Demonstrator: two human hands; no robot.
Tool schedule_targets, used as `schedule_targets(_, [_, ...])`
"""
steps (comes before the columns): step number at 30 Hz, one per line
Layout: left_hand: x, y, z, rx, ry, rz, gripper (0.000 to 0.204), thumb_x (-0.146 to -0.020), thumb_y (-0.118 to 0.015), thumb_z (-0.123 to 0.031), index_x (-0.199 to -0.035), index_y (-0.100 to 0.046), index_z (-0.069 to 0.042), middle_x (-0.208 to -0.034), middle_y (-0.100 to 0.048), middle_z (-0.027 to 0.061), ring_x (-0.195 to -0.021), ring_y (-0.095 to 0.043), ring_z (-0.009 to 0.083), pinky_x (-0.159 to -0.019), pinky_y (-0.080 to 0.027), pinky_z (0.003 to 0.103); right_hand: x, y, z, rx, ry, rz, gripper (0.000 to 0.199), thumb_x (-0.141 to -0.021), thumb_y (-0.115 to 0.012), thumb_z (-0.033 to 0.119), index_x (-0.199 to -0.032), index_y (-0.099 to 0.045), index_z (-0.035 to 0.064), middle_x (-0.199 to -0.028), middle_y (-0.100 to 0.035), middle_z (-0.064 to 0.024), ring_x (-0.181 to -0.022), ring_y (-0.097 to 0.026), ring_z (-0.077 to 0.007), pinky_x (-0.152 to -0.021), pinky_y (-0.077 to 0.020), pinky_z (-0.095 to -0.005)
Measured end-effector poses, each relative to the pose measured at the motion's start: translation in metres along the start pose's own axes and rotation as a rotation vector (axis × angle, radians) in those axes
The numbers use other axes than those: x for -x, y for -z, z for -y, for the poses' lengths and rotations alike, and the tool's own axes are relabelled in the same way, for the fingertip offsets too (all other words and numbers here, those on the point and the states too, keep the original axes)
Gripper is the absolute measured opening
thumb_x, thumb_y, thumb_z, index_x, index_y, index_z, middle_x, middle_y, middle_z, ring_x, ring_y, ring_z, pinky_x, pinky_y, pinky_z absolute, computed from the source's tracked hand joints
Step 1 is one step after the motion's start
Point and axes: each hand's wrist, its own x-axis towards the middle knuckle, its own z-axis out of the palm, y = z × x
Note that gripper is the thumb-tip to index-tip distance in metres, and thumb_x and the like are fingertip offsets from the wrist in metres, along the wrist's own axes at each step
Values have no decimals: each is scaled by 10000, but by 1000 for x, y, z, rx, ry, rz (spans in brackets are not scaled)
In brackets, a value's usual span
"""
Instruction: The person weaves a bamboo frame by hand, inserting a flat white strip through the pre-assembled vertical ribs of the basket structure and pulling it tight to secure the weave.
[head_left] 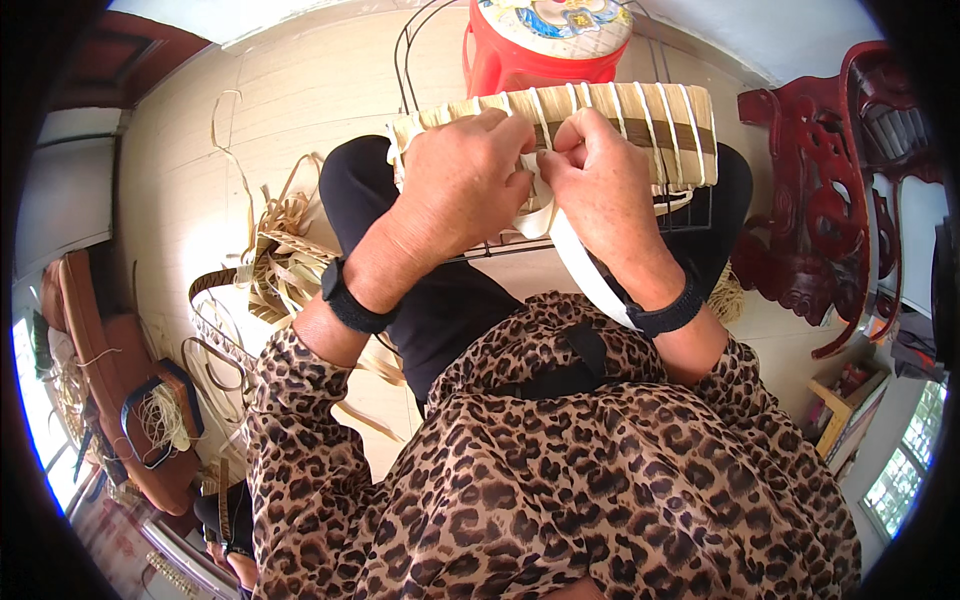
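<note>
Near the top middle of the frame, the right hand [605, 190] is curled, thumb pressed to forefinger at the near side of a tan panel [668, 140]; what sits between the tips is hidden. The left hand [465, 175] bends its fingers over the same panel just beside it; I cannot tell whether it pinches anything. A white strip [585, 265] loops between the hands and runs down past the right wrist. The panel lies crosswise at upper centre, wound with white cords and marked by a brown band, with a black wire frame [697, 212] showing beneath its right end. Under the work are the black trousers [355, 190]. Beyond, at the top edge, stands a red stool [543, 70] with a patterned top. Loose strips [280, 270] lie on the floor [180, 190] left of centre; a carved dark-red chair [805, 190] fills the upper right.
</note>
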Motion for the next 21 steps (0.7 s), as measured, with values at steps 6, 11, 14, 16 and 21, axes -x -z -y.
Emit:
schedule_targets(6, [6,-7,-2,-138,-29,-23,83,-679,-612,-85,-742,-560,-67,-702,-550,70,-654,-573,264,-550,-463,359,11,14,6,178,-19,173,96,-722,-589,59,-744,-520,-4,-632,-578,-158,-613,-590,-323,-566,-463,-385])
schedule_targets(11, [2,-2,0,4,3,-37,92,-701,-595,-67,-789,-581,-43,-686,-569,80,-621,-586,247,-536,-464,327,22,11,1,198,58,196,65,-705,-547,18,-754,-506,3,-655,-579,-169,-644,-578,-361,-592,-456,-427])
schedule_targets(14, [-9,2,12,99,105,-79,122,-732,-567,-54,-847,-597,-28,-659,-593,97,-577,-599,223,-531,-463,298,13,6,1,201,96,168,77,-707,-536,-5,-773,-498,-3,-657,-581,-169,-651,-580,-363,-601,-460,-429])
schedule_targets(16, [-20,6,19,101,182,-5,142,-764,-528,-66,-871,-616,-34,-600,-597,107,-539,-605,220,-539,-467,292,7,4,1,222,106,133,88,-708,-539,-8,-781,-490,-10,-657,-581,-170,-653,-583,-364,-605,-463,-429])
schedule_targets(21, [-39,4,29,-51,144,178,114,-754,-545,-103,-812,-613,-33,-616,-604,112,-554,-600,254,-554,-472,334,4,0,2,197,200,120,89,-710,-554,-7,-764,-483,-10,-653,-580,-171,-650,-585,-368,-604,-468,-430])
